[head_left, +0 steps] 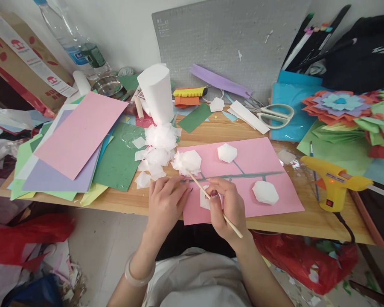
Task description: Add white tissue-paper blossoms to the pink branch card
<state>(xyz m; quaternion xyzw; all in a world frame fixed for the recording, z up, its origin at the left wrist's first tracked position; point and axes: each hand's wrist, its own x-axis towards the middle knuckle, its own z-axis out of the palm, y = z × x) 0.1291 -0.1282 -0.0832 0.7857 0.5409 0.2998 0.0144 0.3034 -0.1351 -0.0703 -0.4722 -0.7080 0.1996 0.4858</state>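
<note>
My right hand (227, 204) grips a thin wooden stick (233, 225) between thumb and fingers. The stick's far tip touches the lower edge of a fringed white paper flower (189, 161), at the left of a pink sheet (288, 198). A dark green branch line (252, 175) runs across this sheet. Beside that flower, my left hand (166, 198) rests at the sheet's left edge, fingers forward and bent, thumb apart. White paper hexagons sit at the upper middle (227, 153) and the right (265, 192); another white piece (205, 200) is partly covered by my right hand.
Torn white paper pieces (156, 160) and a white paper cone (155, 94) stand left of the sheet. Coloured papers (80, 132) are stacked farther left. A yellow glue gun (333, 183) is at right; scissors (277, 116) and a yellow cutter (190, 92) lie behind.
</note>
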